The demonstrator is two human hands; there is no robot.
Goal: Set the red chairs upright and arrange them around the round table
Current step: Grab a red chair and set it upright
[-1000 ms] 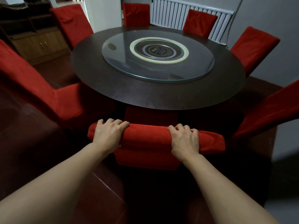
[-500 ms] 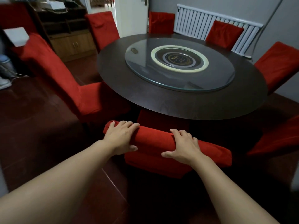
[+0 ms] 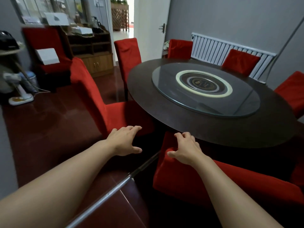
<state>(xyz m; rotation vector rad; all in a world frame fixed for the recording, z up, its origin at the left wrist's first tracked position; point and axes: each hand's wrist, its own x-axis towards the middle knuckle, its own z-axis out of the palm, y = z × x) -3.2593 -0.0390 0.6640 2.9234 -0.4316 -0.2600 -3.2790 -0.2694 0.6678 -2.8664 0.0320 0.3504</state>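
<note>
Both hands have let go: the left hand hovers with fingers spread, the right hand rests loosely on the chair now tucked at the table, so it seems placed.

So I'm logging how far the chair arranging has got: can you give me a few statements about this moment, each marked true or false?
1. The right hand rests on the top of the nearest red chair. True.
2. The left hand grips that same chair. False: its fingers are spread and it holds nothing.
3. The glass turntable on the round table carries dishes. False: nothing stands on it.
4. A white radiator runs along the wall behind the table. True.
5. The red chair by the cabinet has a white box on its seat. True.
</note>
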